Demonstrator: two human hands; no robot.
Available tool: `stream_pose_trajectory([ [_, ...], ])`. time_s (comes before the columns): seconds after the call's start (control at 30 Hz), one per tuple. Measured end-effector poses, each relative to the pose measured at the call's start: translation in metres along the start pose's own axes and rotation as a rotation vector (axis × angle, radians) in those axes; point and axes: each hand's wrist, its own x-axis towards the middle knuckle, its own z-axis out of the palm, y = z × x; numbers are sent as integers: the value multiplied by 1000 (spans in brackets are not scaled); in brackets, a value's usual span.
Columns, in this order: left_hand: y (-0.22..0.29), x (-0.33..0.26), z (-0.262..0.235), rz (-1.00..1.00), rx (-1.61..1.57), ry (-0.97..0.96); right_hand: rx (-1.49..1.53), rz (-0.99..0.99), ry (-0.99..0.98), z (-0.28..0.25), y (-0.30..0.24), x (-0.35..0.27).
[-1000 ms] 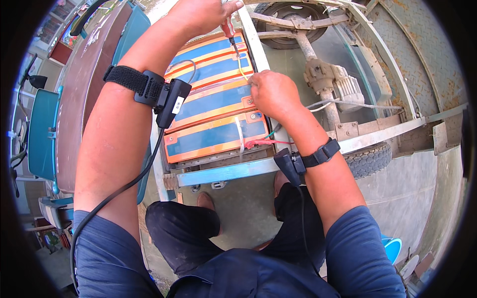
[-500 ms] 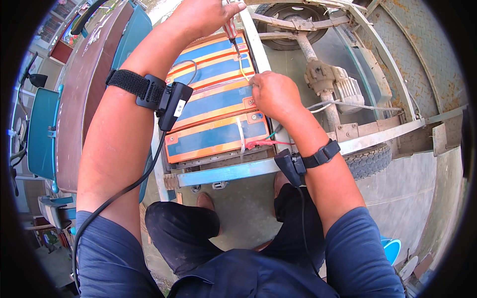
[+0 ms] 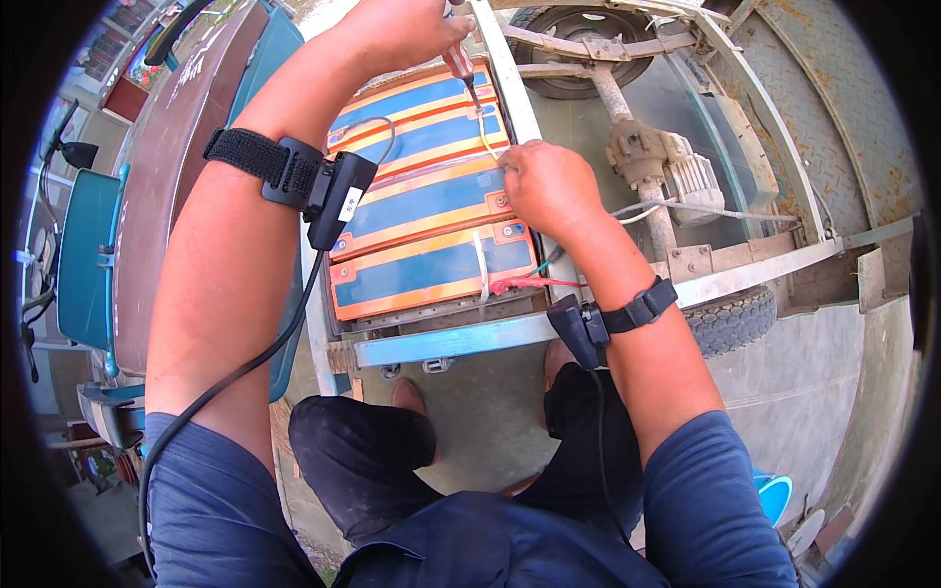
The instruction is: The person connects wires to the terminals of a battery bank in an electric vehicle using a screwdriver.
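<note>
Left hand (image 3: pixel 417 34) was curled tight around the screwdriver (image 3: pixel 460 63), its tip at a terminal (image 3: pixel 480 111) on the orange-and-blue batteries (image 3: pixel 421 204); right hand (image 3: pixel 552 191), fingers bunched, seemingly pinched the yellow wire (image 3: pixel 487 135). Tilted, the screwdriver could have slipped, bridging contacts and shorting them.

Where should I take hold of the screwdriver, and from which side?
Likely best: grip the screwdriver by its reddish handle, from the far end, where the left hand holds it: the handle is thicker than the shank, which slants toward the right end of an orange-and-blue battery. The near side looks more crowded, with the right hand at the yellow wire.
</note>
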Motion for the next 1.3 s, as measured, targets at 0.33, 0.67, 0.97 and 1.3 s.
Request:
stream_pose_trajectory([
  [0.33,-8,9,6,-28,65,0,10,-25,22,2,1,0],
  [0.67,-7,11,0,149,-123,-76,2,-5,-2,1,1,1],
  [0.97,3,10,1,132,-16,-19,5,-20,1,1,1,2],
  [1.3,-4,11,6,-81,81,-48,3,-13,5,1,-1,1],
])
